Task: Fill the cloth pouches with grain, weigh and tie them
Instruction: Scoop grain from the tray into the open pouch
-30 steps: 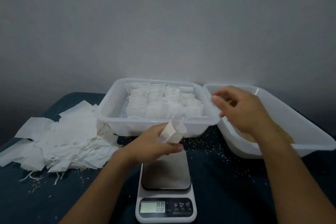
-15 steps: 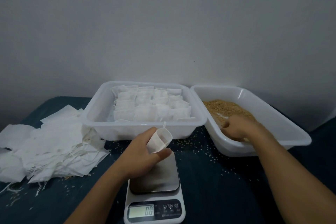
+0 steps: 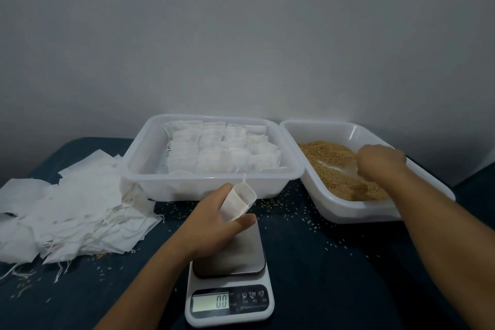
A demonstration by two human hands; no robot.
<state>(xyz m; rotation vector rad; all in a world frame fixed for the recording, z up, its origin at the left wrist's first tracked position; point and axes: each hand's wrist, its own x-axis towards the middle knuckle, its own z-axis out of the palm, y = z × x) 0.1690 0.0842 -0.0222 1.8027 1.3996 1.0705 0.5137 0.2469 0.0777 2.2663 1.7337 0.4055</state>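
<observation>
A: Where is the cloth pouch point(image 3: 237, 202)?

B: Just above the far edge of the scale point(image 3: 229, 276), pinched in the left hand point(image 3: 217, 225). Its mouth gapes open and tilts up toward the right; whether anything is inside I cannot tell.

A: What else is hard to make out?

B: The right hand point(image 3: 380, 162) sits low in the grain tray point(image 3: 348, 209), right of the scale. Its fingers curl downward into the grain point(image 3: 329, 166), so I cannot tell how far they are closed or what they hold. Something pale shows beside them, too blurred to name.

A: Any change from half a second back?

B: The right hand lies farther back in the tray than before; the left has barely shifted. The scale display still reads 0.0.

A: And the left fingers?

B: Narrow, thumb pressed against the pouch's lower side.

A: Around the scale?

B: Behind it, a tray point(image 3: 214, 185) of filled pouches point(image 3: 219, 153). To its left, a heap of flat empty pouches point(image 3: 69, 211). Loose grains dot the dark worktop point(image 3: 334, 276) beyond it.
</observation>
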